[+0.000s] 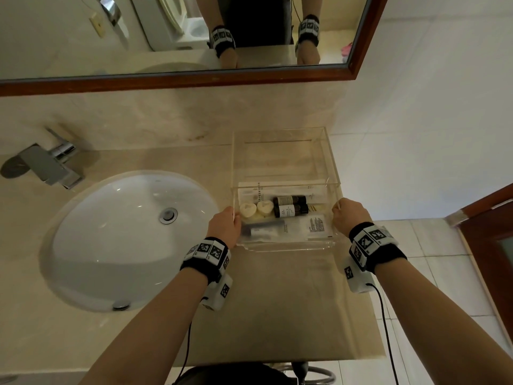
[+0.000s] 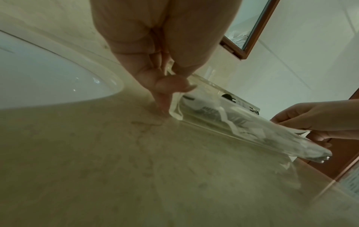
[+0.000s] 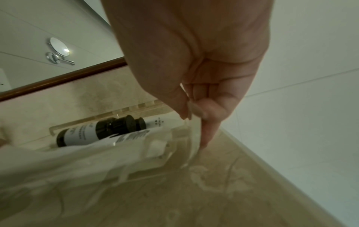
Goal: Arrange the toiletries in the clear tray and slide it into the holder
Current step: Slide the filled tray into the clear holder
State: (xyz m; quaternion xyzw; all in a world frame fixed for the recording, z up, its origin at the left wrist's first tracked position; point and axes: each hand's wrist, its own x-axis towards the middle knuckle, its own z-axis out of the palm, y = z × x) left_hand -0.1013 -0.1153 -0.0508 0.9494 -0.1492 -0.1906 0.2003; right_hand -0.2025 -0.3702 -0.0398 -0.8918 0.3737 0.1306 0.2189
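The clear tray [image 1: 286,245] sits on the beige counter, its far end partly under the clear holder [image 1: 280,134] by the wall. Inside lie two dark bottles [image 1: 290,206], two pale round soaps [image 1: 255,209] and white sachets [image 1: 308,227]. My left hand [image 1: 226,225] pinches the tray's left wall [image 2: 175,107] between thumb and fingers. At the right wall [image 3: 191,138], my right hand [image 1: 348,212] pinches it the same way. In the right wrist view a dark bottle [image 3: 101,132] and a sachet [image 3: 132,137] show through the tray.
A white oval sink [image 1: 130,240] lies left of the tray, with a chrome tap [image 1: 47,165] behind it. A wood-framed mirror [image 1: 177,81] hangs above. The counter's right edge [image 1: 373,298] runs close beside my right wrist; a wooden door frame [image 1: 483,218] stands further right.
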